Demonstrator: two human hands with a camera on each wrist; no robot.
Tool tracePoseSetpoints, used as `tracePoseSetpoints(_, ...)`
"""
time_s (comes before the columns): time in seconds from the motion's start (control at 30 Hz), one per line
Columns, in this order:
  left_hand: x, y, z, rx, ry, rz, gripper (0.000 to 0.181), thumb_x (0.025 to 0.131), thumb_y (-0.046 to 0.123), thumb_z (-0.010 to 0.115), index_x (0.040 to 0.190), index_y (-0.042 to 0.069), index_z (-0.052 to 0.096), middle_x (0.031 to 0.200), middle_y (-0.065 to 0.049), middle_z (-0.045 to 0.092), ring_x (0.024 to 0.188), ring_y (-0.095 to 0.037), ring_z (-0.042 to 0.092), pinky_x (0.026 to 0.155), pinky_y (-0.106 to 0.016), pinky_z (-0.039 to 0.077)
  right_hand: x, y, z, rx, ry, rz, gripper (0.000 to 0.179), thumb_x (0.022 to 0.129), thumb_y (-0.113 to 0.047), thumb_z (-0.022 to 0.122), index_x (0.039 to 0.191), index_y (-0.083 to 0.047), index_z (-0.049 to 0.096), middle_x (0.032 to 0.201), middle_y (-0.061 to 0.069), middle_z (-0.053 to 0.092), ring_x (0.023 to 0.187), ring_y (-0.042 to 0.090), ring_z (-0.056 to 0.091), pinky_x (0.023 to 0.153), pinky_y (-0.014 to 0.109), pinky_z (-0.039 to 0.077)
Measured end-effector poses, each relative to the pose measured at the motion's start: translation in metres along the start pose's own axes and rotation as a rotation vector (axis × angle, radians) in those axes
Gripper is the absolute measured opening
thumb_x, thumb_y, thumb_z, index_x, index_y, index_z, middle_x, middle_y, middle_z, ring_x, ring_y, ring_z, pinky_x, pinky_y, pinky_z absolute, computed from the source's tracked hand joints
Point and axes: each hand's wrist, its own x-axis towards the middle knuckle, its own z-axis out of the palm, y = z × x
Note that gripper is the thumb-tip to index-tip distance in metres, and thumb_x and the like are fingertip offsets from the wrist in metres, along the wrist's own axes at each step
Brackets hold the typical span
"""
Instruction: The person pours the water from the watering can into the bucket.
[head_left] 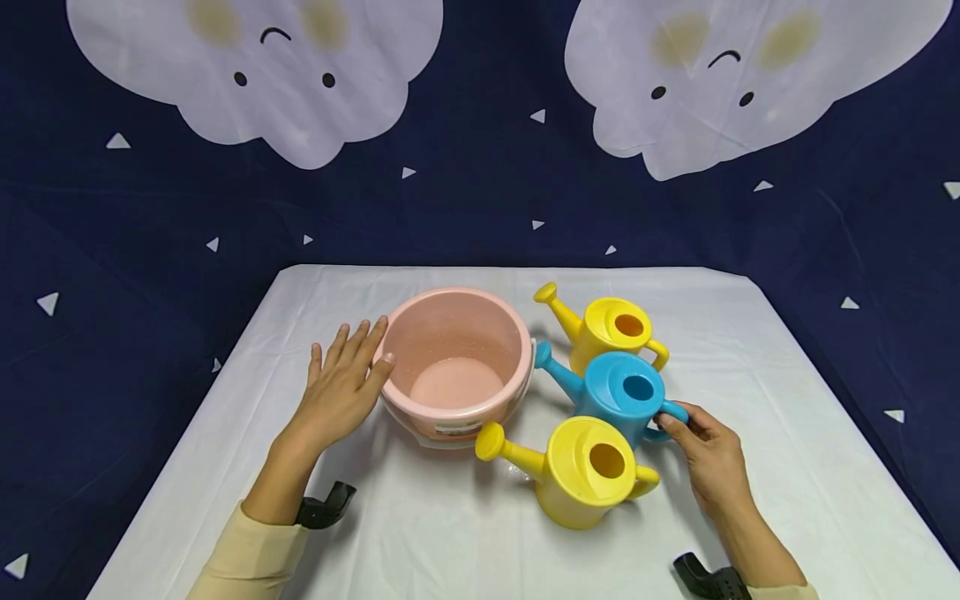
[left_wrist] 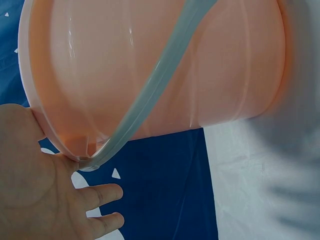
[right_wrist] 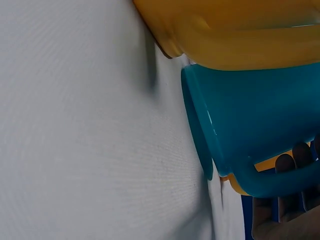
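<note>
A pink bucket (head_left: 457, 379) with a pale carrying handle (left_wrist: 162, 75) stands upright in the middle of the table. My left hand (head_left: 341, 392) rests against its left rim, fingers straight and spread. To the right, my right hand (head_left: 708, 454) grips the looped handle of a blue toy watering can (head_left: 618, 387), with fingers (right_wrist: 286, 165) passing through the loop in the right wrist view. The blue can sits between two yellow watering cans, a far one (head_left: 600, 329) and a near one (head_left: 577, 483). All three spouts point left towards the bucket.
A white cloth (head_left: 420, 533) covers the table. Behind it hangs a dark blue backdrop (head_left: 480, 200) printed with clouds and small triangles. The near yellow can's spout reaches close to the bucket's front right side.
</note>
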Motion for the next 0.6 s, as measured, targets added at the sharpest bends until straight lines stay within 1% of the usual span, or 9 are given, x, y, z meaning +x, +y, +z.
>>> tracePoseSetpoints(0.17, -0.0001, 0.0002, -0.0002, 0.000, 0.000, 0.001, 0.060, 0.099, 0.055, 0.021, 0.153, 0.030, 0.008, 0.159, -0.013, 0.013, 0.148, -0.036, -0.002, 0.112, -0.064, -0.010, -0.0003, 0.0001, 0.0003, 0.006, 0.011, -0.009, 0.023, 0.088, -0.015, 0.066, 0.108, -0.004, 0.065, 0.090, -0.014, 0.068, 0.086, -0.001, 0.062, 0.079, 0.008, 0.050)
tracePoseSetpoints(0.4, -0.0001, -0.0002, -0.0002, 0.001, -0.001, 0.000, 0.061, 0.099, 0.056, 0.021, 0.153, 0.030, 0.008, 0.159, -0.014, 0.013, 0.148, -0.036, -0.002, 0.112, -0.064, -0.010, -0.0013, -0.0003, 0.0008, -0.014, 0.045, 0.010, 0.029, 0.086, -0.021, 0.068, 0.109, -0.003, 0.065, 0.089, -0.015, 0.067, 0.086, 0.000, 0.061, 0.079, 0.007, 0.049)
tracePoseSetpoints(0.6, -0.0001, -0.0006, -0.0006, 0.000, -0.001, 0.001, 0.061, 0.099, 0.056, 0.021, 0.153, 0.030, 0.007, 0.160, -0.013, 0.012, 0.148, -0.036, -0.002, 0.112, -0.064, -0.010, -0.0022, -0.0070, -0.0004, 0.026, 0.036, 0.007, 0.024, 0.087, -0.018, 0.067, 0.107, -0.005, 0.066, 0.088, -0.015, 0.069, 0.086, 0.000, 0.062, 0.079, 0.008, 0.050)
